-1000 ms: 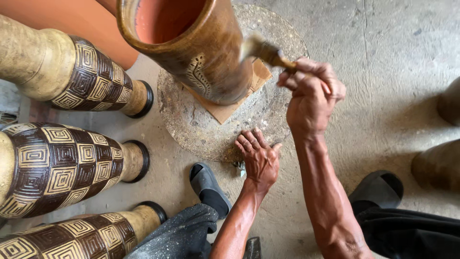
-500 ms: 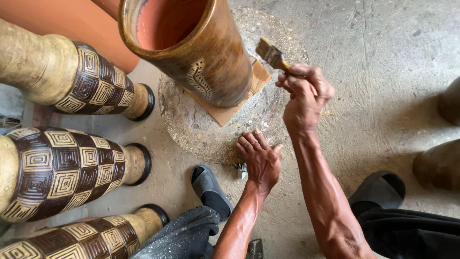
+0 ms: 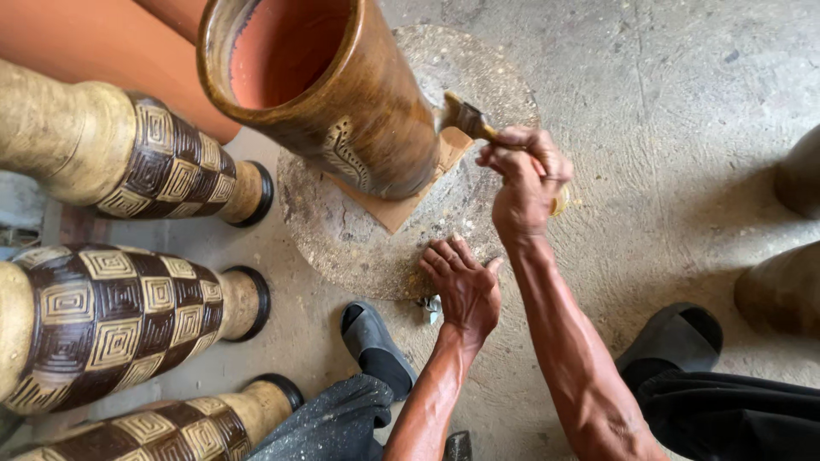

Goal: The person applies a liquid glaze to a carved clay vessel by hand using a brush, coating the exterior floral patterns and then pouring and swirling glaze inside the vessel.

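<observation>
In the head view, the right hand (image 3: pixel 525 175) was closed around the handle of a paintbrush (image 3: pixel 468 119), whose bristles touched the side of a tall brown-glazed clay vase (image 3: pixel 342 94) standing on a cardboard square (image 3: pixel 401 201) atop a round stone turntable (image 3: pixel 359 248). The left hand (image 3: pixel 461 286) lay flat, fingers spread, on the turntable's near edge, while patterned vases (image 3: pixel 128 162) stood to the left on the floor

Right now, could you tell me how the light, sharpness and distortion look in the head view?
In the head view, soft even daylight with no harsh glare; a faint sheen on the brown vase. Wide-angle distortion makes that vase loom and lean, and bows the patterned vases at left. The right hand with the brush and the left hand on the stone turntable are sharp; soft shadows lie beneath.
</observation>
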